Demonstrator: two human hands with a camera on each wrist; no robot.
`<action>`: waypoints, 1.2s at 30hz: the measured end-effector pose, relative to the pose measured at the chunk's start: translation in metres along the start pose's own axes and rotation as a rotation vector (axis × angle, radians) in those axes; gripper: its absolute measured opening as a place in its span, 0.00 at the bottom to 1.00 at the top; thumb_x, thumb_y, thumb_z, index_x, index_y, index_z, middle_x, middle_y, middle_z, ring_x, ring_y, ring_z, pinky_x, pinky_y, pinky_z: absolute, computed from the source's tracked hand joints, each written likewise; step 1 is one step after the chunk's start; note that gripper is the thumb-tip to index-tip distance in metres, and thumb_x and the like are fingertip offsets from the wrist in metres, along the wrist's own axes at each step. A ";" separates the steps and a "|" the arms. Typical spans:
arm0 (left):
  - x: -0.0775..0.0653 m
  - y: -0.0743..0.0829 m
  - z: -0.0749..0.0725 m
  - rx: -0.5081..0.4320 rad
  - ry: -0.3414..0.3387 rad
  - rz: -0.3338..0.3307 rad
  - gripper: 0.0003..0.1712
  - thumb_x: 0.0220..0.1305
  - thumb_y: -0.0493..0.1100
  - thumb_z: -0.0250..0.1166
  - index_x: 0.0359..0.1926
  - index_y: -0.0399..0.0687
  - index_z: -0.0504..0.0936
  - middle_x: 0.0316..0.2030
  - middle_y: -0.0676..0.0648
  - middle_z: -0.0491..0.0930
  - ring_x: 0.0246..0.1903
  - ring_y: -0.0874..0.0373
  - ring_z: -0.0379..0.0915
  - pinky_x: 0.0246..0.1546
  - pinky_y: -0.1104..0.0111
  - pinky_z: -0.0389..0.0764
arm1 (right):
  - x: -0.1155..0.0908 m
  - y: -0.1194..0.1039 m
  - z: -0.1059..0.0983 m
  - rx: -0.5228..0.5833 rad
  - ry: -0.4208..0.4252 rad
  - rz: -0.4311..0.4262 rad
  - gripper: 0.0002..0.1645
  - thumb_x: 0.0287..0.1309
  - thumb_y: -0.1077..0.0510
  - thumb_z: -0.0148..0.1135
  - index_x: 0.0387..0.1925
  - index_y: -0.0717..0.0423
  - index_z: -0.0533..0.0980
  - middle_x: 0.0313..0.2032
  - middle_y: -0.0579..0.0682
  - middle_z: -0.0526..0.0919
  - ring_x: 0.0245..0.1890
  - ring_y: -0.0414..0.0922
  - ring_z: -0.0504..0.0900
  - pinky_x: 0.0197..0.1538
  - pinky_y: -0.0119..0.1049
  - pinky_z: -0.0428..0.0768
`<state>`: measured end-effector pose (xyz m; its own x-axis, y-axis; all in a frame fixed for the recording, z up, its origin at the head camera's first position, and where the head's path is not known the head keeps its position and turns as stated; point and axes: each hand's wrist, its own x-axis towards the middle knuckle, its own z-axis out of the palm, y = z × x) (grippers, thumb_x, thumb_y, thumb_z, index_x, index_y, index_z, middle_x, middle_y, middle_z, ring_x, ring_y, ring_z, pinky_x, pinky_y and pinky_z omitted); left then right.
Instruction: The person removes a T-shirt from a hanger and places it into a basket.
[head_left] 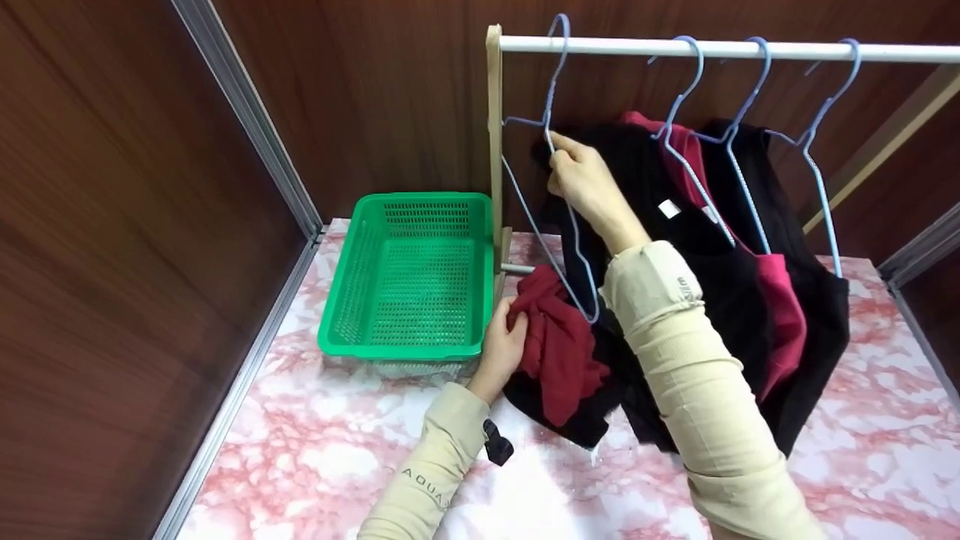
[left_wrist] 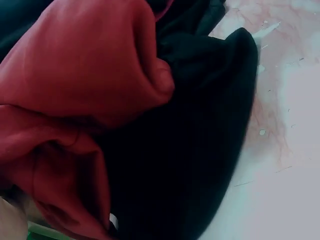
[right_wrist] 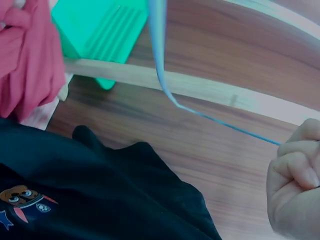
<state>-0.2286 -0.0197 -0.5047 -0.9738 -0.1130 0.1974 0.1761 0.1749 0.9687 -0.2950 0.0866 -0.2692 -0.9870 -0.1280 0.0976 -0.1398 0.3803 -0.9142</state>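
Your right hand (head_left: pixel 587 181) has its fingers curled round the side wire of a blue hanger (head_left: pixel 551 94), hooked over the white rail (head_left: pixel 622 46) in the head view. Down at its 7 o'clock, your left hand (head_left: pixel 504 349) pinches the edge of a crumpled red garment (head_left: pixel 551 341). That bundle sits at the left hand's 3 o'clock, over some black cloth (head_left: pixel 589 429) and the marbled desk (head_left: pixel 315 450), with the green basket (head_left: pixel 402 352) at 10 o'clock. Hanger's bottom corner overlaps the red bundle from up here, can't tell if they touch. IMO, find an opening in the red one and spread it before the wire gets near, and grip the hanger lightly so it doesn't hop off the rail.

Left wrist cam: soft, matte red folds from 8 to 12 o'clock, all rumpled, black cloth fanning out at 5. Can't tell if red and black are one piece, so I'd check before tugging.

Right wrist cam: your curled fingers are at 4 o'clock with the thin wire running into them. Red bundle looks pinker here, at 10 o'clock, basket at 11. Black garment (right_wrist: pixel 100 180) with a cartoon print (right_wrist: pixel 25 197) fills 7; I'd watch for snags there.
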 end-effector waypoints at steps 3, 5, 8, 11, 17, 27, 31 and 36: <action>0.001 0.003 -0.003 -0.040 0.037 0.020 0.13 0.65 0.33 0.51 0.49 0.39 0.75 0.47 0.38 0.79 0.48 0.52 0.74 0.51 0.65 0.74 | -0.001 0.002 0.002 -0.025 -0.029 -0.002 0.31 0.63 0.63 0.38 0.68 0.51 0.62 0.13 0.38 0.64 0.18 0.33 0.65 0.27 0.25 0.63; 0.002 0.005 -0.005 -0.078 0.055 0.029 0.13 0.66 0.32 0.51 0.50 0.38 0.74 0.47 0.37 0.79 0.46 0.53 0.73 0.49 0.66 0.73 | -0.001 0.004 0.003 -0.027 -0.051 -0.007 0.31 0.64 0.63 0.37 0.69 0.52 0.60 0.14 0.39 0.63 0.18 0.33 0.64 0.26 0.25 0.62; 0.004 0.009 -0.009 -0.149 0.067 0.040 0.14 0.66 0.31 0.50 0.51 0.36 0.73 0.47 0.36 0.78 0.43 0.58 0.72 0.47 0.69 0.73 | -0.001 0.009 0.003 -0.027 -0.067 -0.009 0.30 0.66 0.62 0.37 0.70 0.53 0.58 0.14 0.40 0.64 0.16 0.33 0.63 0.23 0.26 0.61; 0.006 0.014 -0.014 -0.210 0.061 0.051 0.15 0.66 0.30 0.48 0.53 0.35 0.71 0.47 0.35 0.76 0.40 0.62 0.70 0.45 0.70 0.72 | -0.001 0.013 0.003 -0.030 -0.070 -0.008 0.29 0.68 0.61 0.37 0.70 0.53 0.58 0.15 0.41 0.66 0.16 0.33 0.63 0.22 0.26 0.61; 0.012 0.024 -0.028 -0.202 0.066 0.088 0.17 0.67 0.32 0.46 0.55 0.35 0.70 0.46 0.34 0.75 0.40 0.63 0.70 0.46 0.69 0.72 | -0.001 0.021 0.003 -0.044 -0.093 -0.007 0.27 0.71 0.55 0.39 0.70 0.53 0.59 0.14 0.41 0.70 0.15 0.34 0.65 0.21 0.25 0.63; 0.021 0.037 -0.046 -0.209 0.090 0.145 0.15 0.68 0.31 0.46 0.54 0.33 0.69 0.46 0.34 0.73 0.38 0.65 0.67 0.43 0.71 0.70 | -0.002 0.030 -0.003 -0.224 0.036 -0.001 0.27 0.71 0.45 0.39 0.59 0.56 0.71 0.30 0.53 0.82 0.13 0.33 0.70 0.25 0.27 0.71; 0.026 0.042 -0.054 -0.215 0.128 0.177 0.15 0.67 0.31 0.46 0.54 0.32 0.68 0.46 0.33 0.73 0.41 0.65 0.67 0.45 0.71 0.70 | -0.008 0.034 -0.005 -0.323 0.200 -0.053 0.26 0.70 0.44 0.40 0.51 0.53 0.78 0.37 0.56 0.85 0.28 0.40 0.80 0.41 0.36 0.76; 0.034 0.051 -0.066 -0.248 0.185 0.228 0.15 0.67 0.29 0.45 0.53 0.30 0.67 0.47 0.33 0.71 0.43 0.64 0.67 0.47 0.71 0.69 | -0.012 0.039 -0.011 -0.305 0.320 -0.058 0.24 0.70 0.45 0.41 0.45 0.53 0.81 0.37 0.55 0.86 0.23 0.38 0.80 0.36 0.32 0.78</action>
<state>-0.2435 -0.0792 -0.4389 -0.8671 -0.2771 0.4140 0.4369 -0.0238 0.8992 -0.2893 0.1126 -0.3014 -0.9452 0.1146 0.3059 -0.1653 0.6399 -0.7504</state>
